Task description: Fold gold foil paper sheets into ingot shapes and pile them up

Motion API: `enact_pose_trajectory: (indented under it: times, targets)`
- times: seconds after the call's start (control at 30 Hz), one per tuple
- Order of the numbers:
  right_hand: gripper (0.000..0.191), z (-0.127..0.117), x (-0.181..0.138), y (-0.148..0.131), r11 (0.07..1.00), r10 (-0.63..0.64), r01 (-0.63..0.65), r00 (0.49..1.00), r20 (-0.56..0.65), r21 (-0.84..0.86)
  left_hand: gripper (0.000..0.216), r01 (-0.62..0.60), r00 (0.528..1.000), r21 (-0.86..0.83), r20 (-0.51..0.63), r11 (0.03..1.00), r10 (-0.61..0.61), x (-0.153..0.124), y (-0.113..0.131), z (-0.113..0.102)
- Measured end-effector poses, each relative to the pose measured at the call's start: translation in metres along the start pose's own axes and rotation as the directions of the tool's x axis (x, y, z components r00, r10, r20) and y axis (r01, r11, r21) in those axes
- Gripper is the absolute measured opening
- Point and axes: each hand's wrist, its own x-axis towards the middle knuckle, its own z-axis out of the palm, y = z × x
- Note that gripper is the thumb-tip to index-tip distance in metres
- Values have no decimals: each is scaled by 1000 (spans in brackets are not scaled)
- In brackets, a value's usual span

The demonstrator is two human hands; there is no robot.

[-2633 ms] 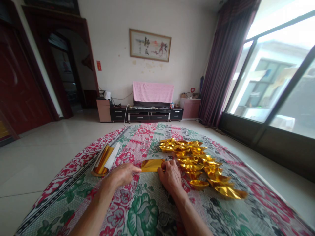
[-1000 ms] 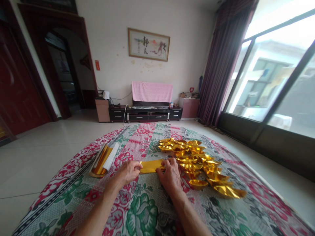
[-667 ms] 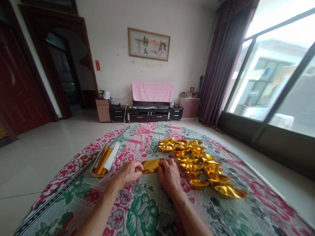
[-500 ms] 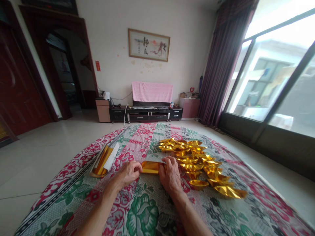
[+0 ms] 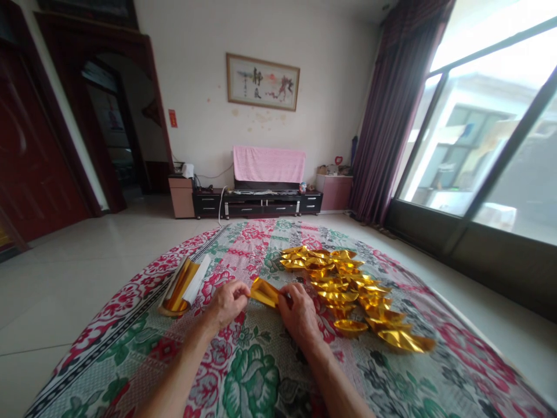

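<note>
A strip of shiny gold foil paper (image 5: 264, 292), folded or curled along its length, spans the gap between my two hands. My left hand (image 5: 227, 303) pinches its left end between thumb and fingers. At the other end, my right hand (image 5: 298, 310) grips the paper, its fingers curled over the edge. Just right of that hand lie several boat-shaped gold paper ingots (image 5: 339, 295), grouped in rows. Farther left rests a loose roll of gold paper (image 5: 185, 285) with a white backing.
The round table wears a floral cloth (image 5: 250, 377) in pink, green and grey. Beyond it stands a low black cabinet (image 5: 261, 206) with a pink towel (image 5: 270, 163) above. A dark curtain (image 5: 378, 122) and large windows are at the right.
The gold paper was flat and level between my hands; now it is tilted, its left end higher and curled. My right hand has shifted slightly left and its fingers have closed in.
</note>
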Motion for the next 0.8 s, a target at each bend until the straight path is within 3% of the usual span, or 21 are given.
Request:
enact_pose_trajectory:
  times: [0.07, 0.23, 0.47, 0.6, 0.8]
  targets:
    - [13, 3, 1, 1, 999, 13, -12, 999, -33, 49, 20, 60, 998, -152, -21, 987, -64, 2, -1, 4]
    - [12, 7, 6, -3, 990, 34, -12, 988, -149, 142, 65, 262, 960, -485, 44, 835, -276, 5, 6, 13]
    - [13, 5, 8, -8, 976, 47, 2, 975, -218, 219, 63, 393, 904, -585, 102, 710, -416, 0, 23, 13]
    - [12, 5, 6, -13, 961, 13, 31, 987, -158, 273, 57, 396, 905, -611, 131, 685, -406, -1, 29, 13]
    - [11, 2, 4, -20, 909, -25, 7, 999, 38, 416, 66, 310, 930, -590, 27, 745, -366, 2, 23, 15]
